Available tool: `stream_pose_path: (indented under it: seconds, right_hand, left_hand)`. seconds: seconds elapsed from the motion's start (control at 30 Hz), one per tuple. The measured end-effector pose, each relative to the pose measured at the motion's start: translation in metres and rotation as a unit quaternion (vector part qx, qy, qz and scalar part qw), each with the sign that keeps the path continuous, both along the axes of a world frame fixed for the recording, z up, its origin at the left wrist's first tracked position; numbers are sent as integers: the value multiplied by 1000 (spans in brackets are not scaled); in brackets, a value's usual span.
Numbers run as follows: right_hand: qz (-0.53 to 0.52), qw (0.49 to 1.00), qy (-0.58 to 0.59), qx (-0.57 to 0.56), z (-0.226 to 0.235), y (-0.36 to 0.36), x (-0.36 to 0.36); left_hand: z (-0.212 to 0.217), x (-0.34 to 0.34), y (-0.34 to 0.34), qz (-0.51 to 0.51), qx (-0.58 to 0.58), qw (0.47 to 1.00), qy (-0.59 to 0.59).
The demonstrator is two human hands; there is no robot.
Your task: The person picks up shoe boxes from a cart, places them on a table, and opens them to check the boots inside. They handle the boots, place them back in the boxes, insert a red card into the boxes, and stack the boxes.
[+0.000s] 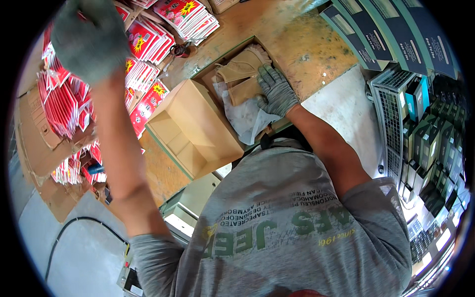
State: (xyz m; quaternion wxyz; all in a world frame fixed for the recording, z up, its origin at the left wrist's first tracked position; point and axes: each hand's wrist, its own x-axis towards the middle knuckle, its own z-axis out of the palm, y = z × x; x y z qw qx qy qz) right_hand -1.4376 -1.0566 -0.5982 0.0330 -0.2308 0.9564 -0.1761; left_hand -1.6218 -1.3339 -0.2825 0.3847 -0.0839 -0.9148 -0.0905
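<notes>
A tan suede boot lies on its side in an open shoebox. White tissue paper spills over the box's near side. My right hand, in a grey work glove, rests on the boot with fingers stretched out and thumb apart. High at the far left, my left hand is raised above stacks of red and white printed packets. It wears a grey-green glove and is smeared by motion, so its grip is hidden. The box's lid leans beside it, hollow side showing.
A worn wooden table carries the box and packets. Dark green shoeboxes are stacked at the far right, above a wire cage rack. More boxes fill the right side. Torn cardboard lies at the left edge.
</notes>
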Motion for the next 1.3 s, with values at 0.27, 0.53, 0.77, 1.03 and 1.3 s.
stream_pose_path:
  seconds: [0.27, 0.53, 0.77, 1.03, 1.3]
  right_hand:
    - [6, 986, 96, -134, 1, 17, 1]
    - [-144, 949, -14, -279, 3, 103, 67]
    - [-100, 954, -160, -231, -17, 158, 82]
    - [32, 962, 64, -264, 28, 105, 48]
    - [55, 997, -6, -57, 39, -3, -21]
  left_hand:
    - [-145, 235, 49, -52, 24, 998, 20]
    - [-262, 343, 125, -98, 39, 975, -194]
    - [-245, 344, 156, 171, 237, 949, -116]
    - [-247, 357, 132, 307, 324, 890, -97]
    - [-254, 369, 129, 265, 386, 874, -126]
